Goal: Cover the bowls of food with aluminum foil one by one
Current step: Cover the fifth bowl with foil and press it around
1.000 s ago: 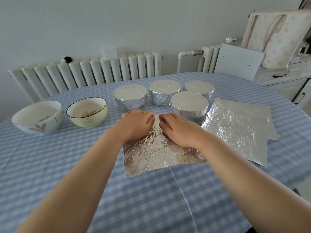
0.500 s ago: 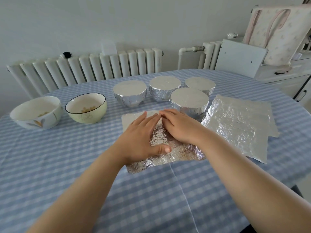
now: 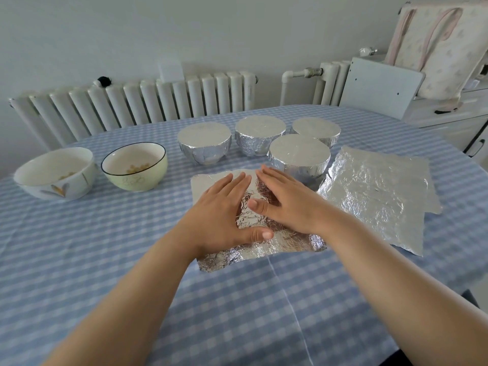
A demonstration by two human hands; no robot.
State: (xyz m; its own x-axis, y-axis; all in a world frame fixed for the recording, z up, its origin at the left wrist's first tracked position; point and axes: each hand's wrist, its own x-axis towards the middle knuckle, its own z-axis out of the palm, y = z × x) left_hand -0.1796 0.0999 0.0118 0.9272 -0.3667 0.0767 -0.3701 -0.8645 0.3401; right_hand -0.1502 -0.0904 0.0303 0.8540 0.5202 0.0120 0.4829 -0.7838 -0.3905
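A crinkled foil sheet (image 3: 239, 253) lies flat on the checked tablecloth in the middle. My left hand (image 3: 221, 210) and my right hand (image 3: 287, 202) both press on it, side by side, with straight fingers pointing away from me. Two uncovered bowls with a little yellow food stand at the left: a white one with a leaf pattern (image 3: 56, 177) and a pale green one with a dark rim (image 3: 134, 166). Several foil-covered bowls (image 3: 299, 157) stand just behind the sheet.
More foil sheets (image 3: 380, 194) lie stacked at the right. The blue checked table (image 3: 79, 247) curves away at the right edge. White radiators (image 3: 137, 104) line the wall behind. A cabinet with a cloth bag (image 3: 438, 48) stands at the far right.
Both hands have slid toward me over the foil sheet and flattened out, fingers straightening. More of the sheet's far edge now shows beyond the fingertips.
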